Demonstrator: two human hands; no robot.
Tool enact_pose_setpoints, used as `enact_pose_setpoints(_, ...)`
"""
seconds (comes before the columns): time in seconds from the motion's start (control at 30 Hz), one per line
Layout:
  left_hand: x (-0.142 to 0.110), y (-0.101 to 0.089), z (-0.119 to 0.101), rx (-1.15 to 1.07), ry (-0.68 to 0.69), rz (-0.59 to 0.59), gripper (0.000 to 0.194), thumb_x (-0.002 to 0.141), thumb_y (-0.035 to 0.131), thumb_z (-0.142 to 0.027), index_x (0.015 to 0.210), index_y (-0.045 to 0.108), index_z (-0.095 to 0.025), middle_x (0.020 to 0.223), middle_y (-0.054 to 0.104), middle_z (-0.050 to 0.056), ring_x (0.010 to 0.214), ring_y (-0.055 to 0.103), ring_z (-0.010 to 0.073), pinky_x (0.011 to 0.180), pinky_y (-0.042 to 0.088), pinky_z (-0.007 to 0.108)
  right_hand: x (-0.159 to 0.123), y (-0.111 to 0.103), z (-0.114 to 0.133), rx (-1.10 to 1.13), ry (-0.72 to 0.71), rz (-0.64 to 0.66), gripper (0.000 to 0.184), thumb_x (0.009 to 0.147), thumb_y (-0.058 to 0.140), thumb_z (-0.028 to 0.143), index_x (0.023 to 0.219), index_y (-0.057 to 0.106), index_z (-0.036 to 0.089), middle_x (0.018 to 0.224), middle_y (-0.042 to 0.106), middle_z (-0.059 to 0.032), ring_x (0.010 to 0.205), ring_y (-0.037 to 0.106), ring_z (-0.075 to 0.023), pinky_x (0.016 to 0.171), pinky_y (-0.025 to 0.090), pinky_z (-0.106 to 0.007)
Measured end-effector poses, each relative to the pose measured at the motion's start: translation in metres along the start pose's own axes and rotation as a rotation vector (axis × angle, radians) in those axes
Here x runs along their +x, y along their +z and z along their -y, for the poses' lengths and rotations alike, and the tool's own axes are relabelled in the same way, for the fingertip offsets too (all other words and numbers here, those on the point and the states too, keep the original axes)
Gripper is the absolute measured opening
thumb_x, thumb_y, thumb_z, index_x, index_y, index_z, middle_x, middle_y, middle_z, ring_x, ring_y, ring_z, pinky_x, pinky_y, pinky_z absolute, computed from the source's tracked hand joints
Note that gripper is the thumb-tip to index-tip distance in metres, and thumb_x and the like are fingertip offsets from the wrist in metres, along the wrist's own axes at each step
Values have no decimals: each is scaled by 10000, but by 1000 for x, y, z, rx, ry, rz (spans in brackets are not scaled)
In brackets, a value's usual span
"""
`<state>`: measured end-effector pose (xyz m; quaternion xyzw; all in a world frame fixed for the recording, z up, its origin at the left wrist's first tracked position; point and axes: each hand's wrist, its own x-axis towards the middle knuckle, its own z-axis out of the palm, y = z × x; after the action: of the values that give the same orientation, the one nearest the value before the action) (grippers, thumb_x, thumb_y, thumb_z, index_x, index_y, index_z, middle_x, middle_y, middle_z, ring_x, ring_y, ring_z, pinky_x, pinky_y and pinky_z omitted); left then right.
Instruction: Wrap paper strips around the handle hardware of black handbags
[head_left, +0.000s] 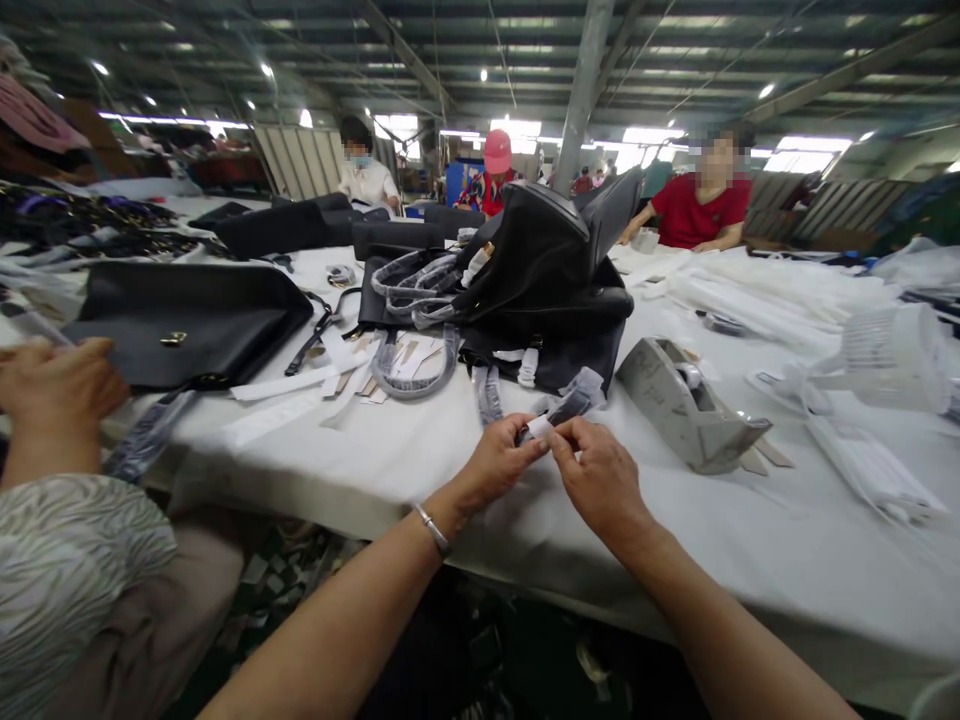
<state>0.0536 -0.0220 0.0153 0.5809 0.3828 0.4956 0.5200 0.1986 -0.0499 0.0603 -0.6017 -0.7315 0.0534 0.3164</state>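
Note:
My left hand (501, 462), with a silver bangle at the wrist, is closed on a dark bag strap (574, 400) wrapped in clear plastic. My right hand (596, 470) pinches a small white paper piece (538, 427) at the strap, its fingertips almost meeting those of my left hand. Just behind both hands lies a pile of black handbags (525, 250). Plastic-wrapped handles (416, 385) hang from the pile onto the white-covered table (420, 480). A grey tape dispenser (682, 405) stands to the right of my right hand.
White paper strips and card pieces (352, 375) lie left of the handbags. A black bag with a gold clasp (195, 325) sits near a co-worker's hand (64, 385) at left. At right are a white fan (892, 355) and plastic wrapping (765, 300). Several people work across the table.

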Motion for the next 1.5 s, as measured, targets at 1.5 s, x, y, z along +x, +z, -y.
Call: enact_pose_setpoints(1.5, 3, 6, 7, 345, 128, 3, 273, 869, 540, -313, 1002, 676, -118, 755, 640, 17, 705, 537, 132, 714, 426, 239, -29, 8, -14, 474, 514, 10, 227, 625, 688, 339, 748, 718, 151, 676, 684, -26, 637, 585, -163, 634, 422, -272)
